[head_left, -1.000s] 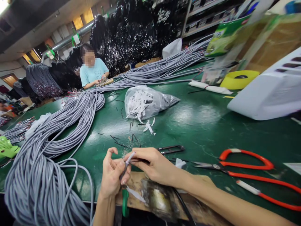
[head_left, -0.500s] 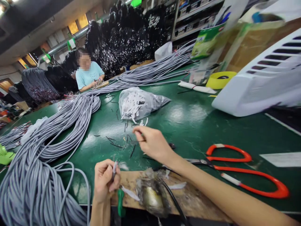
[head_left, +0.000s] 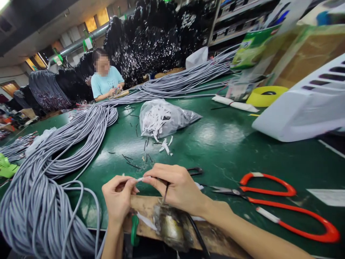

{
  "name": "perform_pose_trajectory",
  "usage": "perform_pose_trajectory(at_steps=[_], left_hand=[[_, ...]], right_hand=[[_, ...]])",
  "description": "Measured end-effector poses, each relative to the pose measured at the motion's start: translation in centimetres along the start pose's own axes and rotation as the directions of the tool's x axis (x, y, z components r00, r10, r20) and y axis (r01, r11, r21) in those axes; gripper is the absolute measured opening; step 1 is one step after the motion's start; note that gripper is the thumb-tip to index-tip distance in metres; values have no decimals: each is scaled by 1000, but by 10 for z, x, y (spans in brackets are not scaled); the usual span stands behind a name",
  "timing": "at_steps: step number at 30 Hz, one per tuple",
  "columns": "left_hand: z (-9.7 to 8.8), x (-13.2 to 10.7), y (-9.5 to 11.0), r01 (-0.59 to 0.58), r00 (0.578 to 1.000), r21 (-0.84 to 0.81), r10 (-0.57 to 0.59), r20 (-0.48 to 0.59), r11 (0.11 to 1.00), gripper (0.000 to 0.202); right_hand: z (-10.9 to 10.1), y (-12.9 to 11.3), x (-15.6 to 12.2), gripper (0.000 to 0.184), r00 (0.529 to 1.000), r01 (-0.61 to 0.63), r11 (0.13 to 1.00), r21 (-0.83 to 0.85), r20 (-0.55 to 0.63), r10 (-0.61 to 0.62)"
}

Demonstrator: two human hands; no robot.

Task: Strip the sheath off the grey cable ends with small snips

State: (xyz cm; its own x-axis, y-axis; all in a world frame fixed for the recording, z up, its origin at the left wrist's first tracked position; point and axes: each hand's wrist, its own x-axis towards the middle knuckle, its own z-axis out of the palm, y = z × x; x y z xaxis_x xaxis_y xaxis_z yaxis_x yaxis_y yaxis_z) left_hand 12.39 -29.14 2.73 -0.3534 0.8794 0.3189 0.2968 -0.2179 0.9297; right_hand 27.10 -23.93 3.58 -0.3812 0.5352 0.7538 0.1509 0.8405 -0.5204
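Note:
My left hand (head_left: 118, 196) is closed in a pinch on a short whitish cable end (head_left: 139, 179), above the front edge of the green table. From the other side, the fingertips of my right hand (head_left: 179, 187) pinch the same piece. A thin dark rod (head_left: 166, 190) sticks down from under my right fingers; its kind is not clear. Below both hands lies a wooden board (head_left: 145, 205) bearing a brass-coloured lump wrapped in grimy clear film (head_left: 171, 228). A white strip (head_left: 147, 220) and a green handle (head_left: 134, 230) lie beside that lump.
Orange-handled scissors (head_left: 272, 203) lie on the right. Grey cable coils (head_left: 54, 172) fill the left side. Beyond my hands sits a clear bag of white scraps (head_left: 161, 117), near scattered black bits. A yellow tape roll (head_left: 265, 96) stands back right. A co-worker (head_left: 106, 84) sits across the table.
My right hand has come down and left from above the table scraps to meet my left hand at the whitish cable end. The view has shifted slightly.

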Motion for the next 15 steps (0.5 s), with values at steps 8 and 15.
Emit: perform_pose_trajectory(at_steps=[8,15], left_hand=[[-7,3,-10,-13,944,207,80,-320,978,14],[-20,0,-4,-108,928,442,251,-277,890,52]], right_hand=[[-1,-6,-1,23,999,-4,1000,-4,-35,4],[-1,-5,2,19,991,0,1000,22,-135,3]])
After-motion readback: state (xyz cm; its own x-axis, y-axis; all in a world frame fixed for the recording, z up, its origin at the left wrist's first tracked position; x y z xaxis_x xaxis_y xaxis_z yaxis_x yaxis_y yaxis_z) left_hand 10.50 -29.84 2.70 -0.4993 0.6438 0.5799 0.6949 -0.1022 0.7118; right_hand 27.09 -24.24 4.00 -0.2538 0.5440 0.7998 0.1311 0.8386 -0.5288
